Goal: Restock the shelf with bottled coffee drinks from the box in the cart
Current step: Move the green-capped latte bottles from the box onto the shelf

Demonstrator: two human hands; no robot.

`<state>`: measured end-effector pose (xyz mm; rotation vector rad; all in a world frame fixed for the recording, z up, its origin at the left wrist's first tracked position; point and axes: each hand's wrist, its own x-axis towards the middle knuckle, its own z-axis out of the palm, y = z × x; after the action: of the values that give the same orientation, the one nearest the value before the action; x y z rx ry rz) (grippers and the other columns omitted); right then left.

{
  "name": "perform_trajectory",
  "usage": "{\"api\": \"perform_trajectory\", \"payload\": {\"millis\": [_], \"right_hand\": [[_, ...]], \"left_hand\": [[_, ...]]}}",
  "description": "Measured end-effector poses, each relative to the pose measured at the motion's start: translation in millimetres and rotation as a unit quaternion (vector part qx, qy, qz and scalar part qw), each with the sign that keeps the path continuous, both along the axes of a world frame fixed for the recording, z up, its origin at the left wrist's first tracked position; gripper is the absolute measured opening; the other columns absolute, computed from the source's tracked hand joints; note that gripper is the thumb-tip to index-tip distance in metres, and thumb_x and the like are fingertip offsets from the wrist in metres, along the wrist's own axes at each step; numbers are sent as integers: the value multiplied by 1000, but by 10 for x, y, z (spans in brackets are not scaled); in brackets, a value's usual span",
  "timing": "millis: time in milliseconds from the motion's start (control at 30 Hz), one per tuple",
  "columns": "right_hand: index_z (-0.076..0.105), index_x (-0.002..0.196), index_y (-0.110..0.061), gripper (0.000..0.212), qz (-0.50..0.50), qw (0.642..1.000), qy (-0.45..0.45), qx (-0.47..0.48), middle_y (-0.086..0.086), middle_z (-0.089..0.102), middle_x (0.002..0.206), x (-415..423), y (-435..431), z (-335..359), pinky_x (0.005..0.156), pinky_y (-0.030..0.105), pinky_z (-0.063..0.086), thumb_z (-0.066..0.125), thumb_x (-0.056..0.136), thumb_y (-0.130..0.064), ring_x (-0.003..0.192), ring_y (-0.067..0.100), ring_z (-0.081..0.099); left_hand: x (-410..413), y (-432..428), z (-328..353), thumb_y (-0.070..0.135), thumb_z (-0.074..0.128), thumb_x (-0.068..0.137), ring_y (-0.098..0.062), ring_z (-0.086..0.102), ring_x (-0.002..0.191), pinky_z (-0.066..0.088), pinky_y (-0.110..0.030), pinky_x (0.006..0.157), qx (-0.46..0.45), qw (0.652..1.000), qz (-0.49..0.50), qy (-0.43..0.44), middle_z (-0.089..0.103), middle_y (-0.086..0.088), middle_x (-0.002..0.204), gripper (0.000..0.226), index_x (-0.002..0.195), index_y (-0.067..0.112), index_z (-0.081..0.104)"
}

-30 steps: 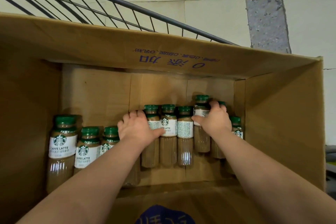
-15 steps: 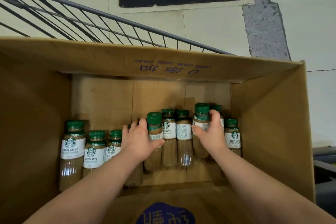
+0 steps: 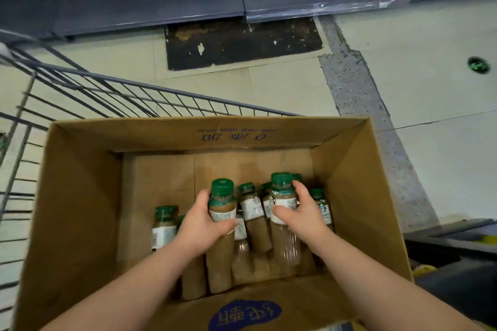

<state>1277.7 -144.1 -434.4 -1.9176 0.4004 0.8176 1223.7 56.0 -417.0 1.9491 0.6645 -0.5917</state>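
We have raised both bottles out of the row. The left bottle (image 3: 222,205), gripped by our left hand (image 3: 204,223), and the right bottle (image 3: 282,192), gripped by our right hand (image 3: 298,216), now ride with caps and shoulders above their neighbours; a second ago they sat level among them. Between the hands a leaning bottle (image 3: 252,208) has tipped sideways (it stood straight before). Our view has swung upward, bringing the dark shelf (image 3: 161,8) beyond the hands into sight.

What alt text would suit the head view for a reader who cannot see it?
The left hand grips one green-capped coffee bottle and the right hand a second bottle, inside a cardboard box in a wire cart. Other bottles sit beside them; a dark store shelf lies beyond.
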Motion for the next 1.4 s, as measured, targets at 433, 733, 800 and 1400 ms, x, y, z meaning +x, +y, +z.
{"api": "perform_trajectory", "payload": {"millis": [433, 733, 800, 1400], "right_hand": [[30, 145, -20, 75, -88, 990, -108, -29, 1, 55, 127, -721, 354, 1110, 85, 24, 42, 68, 81, -15, 108, 15, 55], [33, 142, -21, 70, -210, 962, -169, -33, -15, 56, 98, -1442, 385, 1714, 61, 9, 43, 68, 82, -15, 82, -2, 56], [33, 142, -22, 70, -244, 953, -176, -42, -14, 55, 100, -1640, 312, 1816, 69, 15, 44, 68, 81, -17, 85, -1, 56], [31, 144, -23, 73, -574, 778, -214, -141, -9, 51, 119, -4716, -570, 2611, 81, 21, 41, 69, 82, -17, 91, 3, 54]], "left_hand": [[-373, 310, 776, 13, 77, 72, -17, 62, 88, 50, -30, 76, -87, 992, -24, -85, 63, 0, 100, 68, 130, 20, 42], [-609, 271, 1311, 11, 74, 76, -4, 56, 80, 43, -18, 60, -138, 970, -133, -149, 58, 11, 91, 54, 116, 29, 41], [-680, 147, 1404, 11, 73, 77, -1, 55, 78, 41, -17, 58, -150, 964, -158, -154, 57, 14, 90, 52, 114, 29, 41], [-2646, -1718, 2007, 10, 75, 73, -14, 62, 85, 47, -28, 75, -254, 838, -461, -143, 66, 2, 96, 51, 111, 29, 46]]}}
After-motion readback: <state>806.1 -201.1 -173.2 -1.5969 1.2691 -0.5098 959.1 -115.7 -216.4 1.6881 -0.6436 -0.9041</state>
